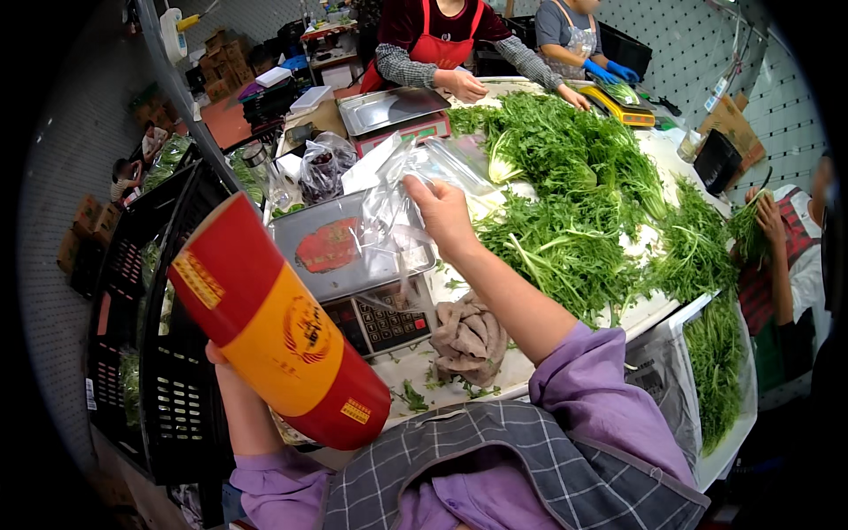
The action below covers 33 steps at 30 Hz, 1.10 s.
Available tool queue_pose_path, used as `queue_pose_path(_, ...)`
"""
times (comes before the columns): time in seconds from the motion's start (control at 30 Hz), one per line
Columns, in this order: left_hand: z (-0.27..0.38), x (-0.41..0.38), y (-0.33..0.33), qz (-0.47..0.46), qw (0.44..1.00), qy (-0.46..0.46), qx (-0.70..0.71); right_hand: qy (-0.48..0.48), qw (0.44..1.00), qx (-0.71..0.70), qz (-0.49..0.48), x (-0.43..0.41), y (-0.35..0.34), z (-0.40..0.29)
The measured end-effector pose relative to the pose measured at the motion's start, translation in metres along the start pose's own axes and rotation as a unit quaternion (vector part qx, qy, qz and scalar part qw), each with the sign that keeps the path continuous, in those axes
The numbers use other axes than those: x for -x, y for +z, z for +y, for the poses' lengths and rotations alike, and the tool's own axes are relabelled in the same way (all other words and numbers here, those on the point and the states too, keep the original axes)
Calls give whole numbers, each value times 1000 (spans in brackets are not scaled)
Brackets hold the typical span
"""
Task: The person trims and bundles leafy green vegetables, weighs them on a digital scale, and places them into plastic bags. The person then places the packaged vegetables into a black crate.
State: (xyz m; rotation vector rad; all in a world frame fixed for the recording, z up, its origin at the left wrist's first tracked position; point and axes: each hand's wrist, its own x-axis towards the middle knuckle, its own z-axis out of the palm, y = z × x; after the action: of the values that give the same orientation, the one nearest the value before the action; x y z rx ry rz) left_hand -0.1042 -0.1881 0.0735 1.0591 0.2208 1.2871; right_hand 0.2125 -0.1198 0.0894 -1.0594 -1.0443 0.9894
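Observation:
My left hand (215, 354) is mostly hidden behind a red and yellow printed tube-like card sleeve (291, 331), which it holds up at a tilt. The sleeve bears writing and a round emblem. My right hand (442, 215) pinches a thin clear plastic bag (391, 205) between thumb and fingers. The bag hangs over the metal pan (318, 232) of a digital scale. A worn red patch marks the pan. Below it the scale's keypad (391, 321) shows, partly behind the sleeve. A crumpled brown cloth (469, 338) lies right of the keypad.
Leafy greens (570, 192) are heaped across the table. A second scale (397, 112) and a yellow scale (619, 106) stand farther back. Black crates (179, 384) flank my left side. Co-workers stand across and at right; one wears blue gloves (609, 70). More greens fill a bag (715, 371).

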Motion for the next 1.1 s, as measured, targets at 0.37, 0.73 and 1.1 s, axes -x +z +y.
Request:
queue_pose_path(0.37,-28,-22,35,-86,992,20,93,121,920,-67,-367,45,71,-40)
queue_pose_path(0.73,-28,-44,54,-154,975,56,147,-49,944,-62,-321,72,54,-12)
queue_pose_path(1.1,-19,-43,47,-153,980,62,112,-77,982,104,-140,30,19,-40)
